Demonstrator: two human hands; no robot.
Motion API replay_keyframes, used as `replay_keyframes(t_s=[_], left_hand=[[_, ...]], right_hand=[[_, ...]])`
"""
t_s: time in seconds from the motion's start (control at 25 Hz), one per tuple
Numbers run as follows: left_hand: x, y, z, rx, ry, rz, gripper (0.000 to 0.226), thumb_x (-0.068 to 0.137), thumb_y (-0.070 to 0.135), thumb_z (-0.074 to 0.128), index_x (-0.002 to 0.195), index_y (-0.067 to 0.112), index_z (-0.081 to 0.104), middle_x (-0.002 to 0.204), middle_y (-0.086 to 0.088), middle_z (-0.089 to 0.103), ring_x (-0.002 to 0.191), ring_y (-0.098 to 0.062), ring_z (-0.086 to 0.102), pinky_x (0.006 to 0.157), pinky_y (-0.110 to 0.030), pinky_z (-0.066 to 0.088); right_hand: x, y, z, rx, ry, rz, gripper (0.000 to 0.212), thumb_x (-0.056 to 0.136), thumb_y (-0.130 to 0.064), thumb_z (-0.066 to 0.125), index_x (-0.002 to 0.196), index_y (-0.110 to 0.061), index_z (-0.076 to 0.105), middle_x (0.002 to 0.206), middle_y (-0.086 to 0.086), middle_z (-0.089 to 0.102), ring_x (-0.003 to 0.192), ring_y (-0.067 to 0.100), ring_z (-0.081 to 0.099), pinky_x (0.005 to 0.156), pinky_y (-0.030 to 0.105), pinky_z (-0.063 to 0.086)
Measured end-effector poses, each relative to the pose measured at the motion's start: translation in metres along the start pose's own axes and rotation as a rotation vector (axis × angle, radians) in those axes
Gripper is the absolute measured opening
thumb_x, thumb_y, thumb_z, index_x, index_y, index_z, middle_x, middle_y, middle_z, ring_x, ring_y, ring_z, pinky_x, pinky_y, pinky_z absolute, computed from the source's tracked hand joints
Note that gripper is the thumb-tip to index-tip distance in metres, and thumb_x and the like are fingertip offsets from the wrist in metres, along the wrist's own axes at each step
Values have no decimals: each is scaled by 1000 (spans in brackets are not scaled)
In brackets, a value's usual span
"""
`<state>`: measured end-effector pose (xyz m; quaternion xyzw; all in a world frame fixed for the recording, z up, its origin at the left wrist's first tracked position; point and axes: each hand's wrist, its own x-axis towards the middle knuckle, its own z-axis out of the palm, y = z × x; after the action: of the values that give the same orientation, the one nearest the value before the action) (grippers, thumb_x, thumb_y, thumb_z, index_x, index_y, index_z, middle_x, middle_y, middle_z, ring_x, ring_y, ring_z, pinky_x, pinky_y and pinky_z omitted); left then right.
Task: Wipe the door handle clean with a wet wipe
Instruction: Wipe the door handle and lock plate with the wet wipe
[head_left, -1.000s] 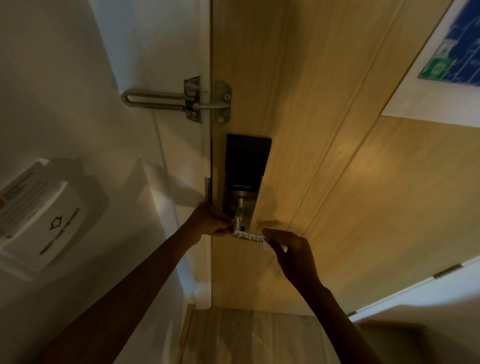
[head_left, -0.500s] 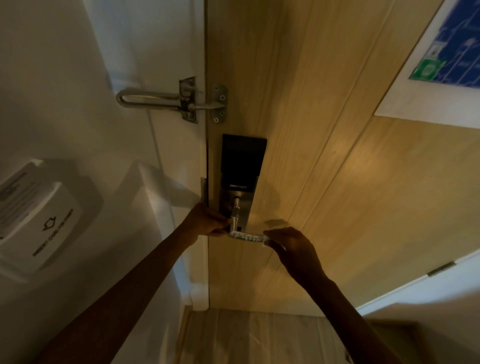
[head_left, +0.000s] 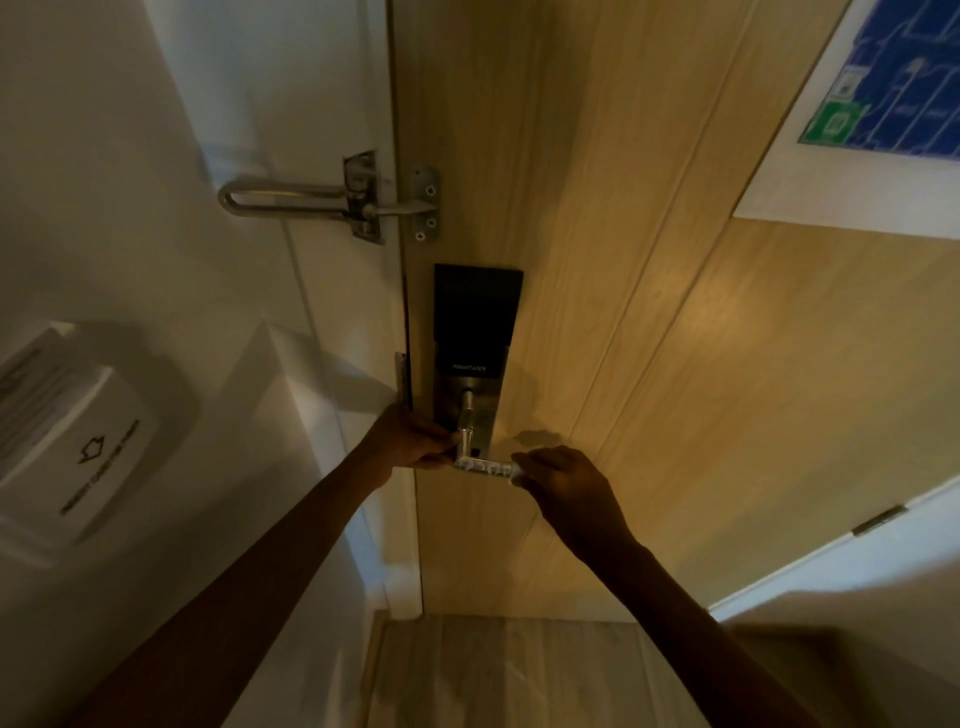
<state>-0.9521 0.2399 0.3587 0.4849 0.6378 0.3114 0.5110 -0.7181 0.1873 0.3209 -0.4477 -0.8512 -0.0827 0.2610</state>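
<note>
The silver lever door handle (head_left: 480, 464) sticks out below the black smart lock plate (head_left: 475, 332) on the wooden door (head_left: 649, 338). My left hand (head_left: 410, 441) grips the lever's pivot end by the door edge. My right hand (head_left: 563, 483) is closed over the lever's free right end, pinching a small white wet wipe (head_left: 517, 474) against it. Most of the wipe is hidden under my fingers.
A metal swing-bar door guard (head_left: 332, 200) spans the frame and door above the lock. A white key-card holder (head_left: 78, 447) hangs on the left wall. A blue evacuation plan (head_left: 893, 98) is posted at the upper right. Wooden flooring (head_left: 509, 670) lies below.
My right hand with the wipe has slid slightly left along the lever, covering more of it. My left hand stays at the pivot end. The view has shifted a little.
</note>
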Motion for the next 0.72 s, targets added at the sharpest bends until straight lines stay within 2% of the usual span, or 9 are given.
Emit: replay_keyframes(t_s=[0.24,0.48,0.6,0.72], left_hand=[[0,0,0,-23,-10,-27,31,74,15,78,98,4,62,75,-8,69,50,-8,68,48,-17,53],[1,-1,1,7,-5,-31,27,74,18,79,94,7,63,75,-6,69,51,-7,68,48,-17,53],[1,-1,2,9,2,-28,25,73,18,79,91,7,65,72,-6,69,51,-7,68,49,-18,55],[1,-4,2,-30,4,-30,24,74,16,78,91,5,66,75,-8,69,51,-7,68,54,-21,58]], right_hand=[[-7,7,0,-54,-1,48,31,74,-14,79,104,-9,70,96,9,71,89,28,67,76,36,56],[-9,11,-2,-74,18,46,35,71,-13,83,103,-8,71,96,9,71,91,27,66,80,35,54],[-3,-4,4,-58,26,32,33,72,-14,82,102,-8,71,95,9,72,90,27,66,79,35,54],[-10,11,-9,-38,38,13,34,69,-11,84,100,-11,71,95,8,72,88,25,67,76,32,55]])
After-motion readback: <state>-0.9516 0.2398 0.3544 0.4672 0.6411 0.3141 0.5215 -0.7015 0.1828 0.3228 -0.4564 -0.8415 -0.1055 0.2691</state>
